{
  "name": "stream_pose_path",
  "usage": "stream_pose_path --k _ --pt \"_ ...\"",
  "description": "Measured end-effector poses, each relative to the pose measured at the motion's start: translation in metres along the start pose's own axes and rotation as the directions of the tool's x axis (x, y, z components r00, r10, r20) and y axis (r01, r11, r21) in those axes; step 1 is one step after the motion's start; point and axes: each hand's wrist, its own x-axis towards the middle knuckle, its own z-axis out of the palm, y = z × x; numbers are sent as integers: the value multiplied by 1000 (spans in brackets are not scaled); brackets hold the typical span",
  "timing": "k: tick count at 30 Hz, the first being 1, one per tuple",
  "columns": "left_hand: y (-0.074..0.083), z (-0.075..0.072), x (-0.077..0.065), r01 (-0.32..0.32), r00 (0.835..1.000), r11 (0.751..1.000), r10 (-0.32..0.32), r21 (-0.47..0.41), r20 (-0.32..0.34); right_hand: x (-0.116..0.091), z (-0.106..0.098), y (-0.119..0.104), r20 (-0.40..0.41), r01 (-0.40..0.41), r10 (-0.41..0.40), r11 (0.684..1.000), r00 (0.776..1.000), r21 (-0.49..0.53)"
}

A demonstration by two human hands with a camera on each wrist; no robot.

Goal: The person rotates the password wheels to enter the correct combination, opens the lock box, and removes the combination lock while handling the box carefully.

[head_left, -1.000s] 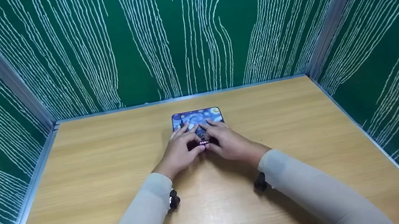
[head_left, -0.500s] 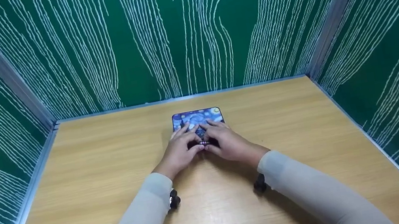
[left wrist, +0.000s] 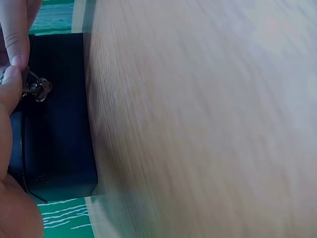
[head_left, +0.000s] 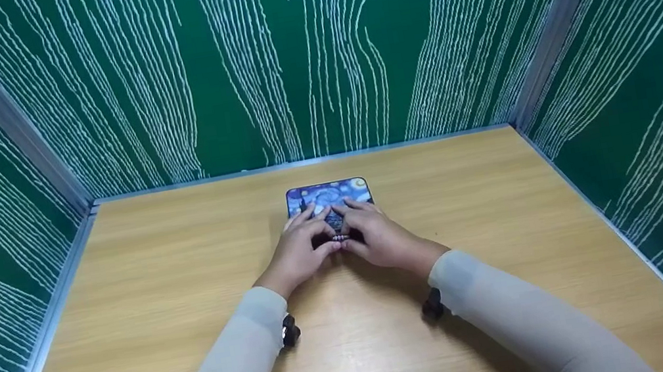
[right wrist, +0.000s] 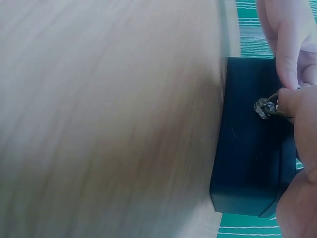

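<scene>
A box with a blue swirling night-sky picture on its lid (head_left: 327, 193) stands on the table at the centre of the head view. Its dark front wall (left wrist: 59, 134) faces the wrist cameras, with a small metal wire clasp (right wrist: 263, 107) near the upper middle. My left hand (head_left: 300, 247) and right hand (head_left: 381, 236) meet at this front edge. Both thumbs, the left thumb (left wrist: 11, 85) and the right thumb (right wrist: 293, 103), pinch the clasp's wire loop from either side, tip to tip. Other fingers spread over the lid, which looks closed. The fingers hide part of the loop.
The box stands toward the back of a wooden table (head_left: 182, 249). Green panels (head_left: 326, 67) with white wavy lines rise behind and at both sides, framed by grey metal posts (head_left: 563, 9). A dark wrist device (head_left: 290, 331) sits under each sleeve.
Almost nothing differs. Both thumbs shift very slightly at the clasp, while the box and the other fingers stay in place.
</scene>
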Motion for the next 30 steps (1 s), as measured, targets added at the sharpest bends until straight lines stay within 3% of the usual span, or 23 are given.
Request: stream_pose_path --k 10,19,22,23,30 --pt "0 0 0 32 999 999 -32 -11 6 -1 -1 -2 16 -45 45 999 999 5" --pt "-10 3 3 -16 1000 999 16 -52 7 -1 -1 -3 35 -74 74 997 997 4" --pt "-9 3 3 -9 1000 1000 9 -28 9 -2 0 -2 27 -67 67 998 997 5" --pt "1 -1 0 -1 1000 1000 1 -18 11 -2 0 -2 21 -57 57 998 998 6" --pt "1 0 0 -26 1000 999 26 19 6 -1 0 -3 17 -48 48 999 999 13"
